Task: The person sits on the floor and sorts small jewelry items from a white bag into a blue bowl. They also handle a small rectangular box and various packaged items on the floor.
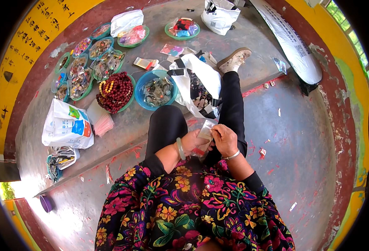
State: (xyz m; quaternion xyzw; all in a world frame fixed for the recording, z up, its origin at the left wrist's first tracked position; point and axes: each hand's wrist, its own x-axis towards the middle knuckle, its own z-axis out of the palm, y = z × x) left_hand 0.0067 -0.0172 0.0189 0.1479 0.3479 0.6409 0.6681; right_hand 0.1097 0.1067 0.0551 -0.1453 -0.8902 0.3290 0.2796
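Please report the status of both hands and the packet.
Left hand holding clear packet; right hand at its edge; open white bag beyond, not blocking.

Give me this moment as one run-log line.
left hand: holding plastic packet | right hand: curled at packet's edge, grip unclear | ahead: open white bag, blue basin, red beads

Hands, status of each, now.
Left hand: closed, holding a clear packet.
Right hand: curled closed at the packet's upper edge; what it pinches cannot be told.
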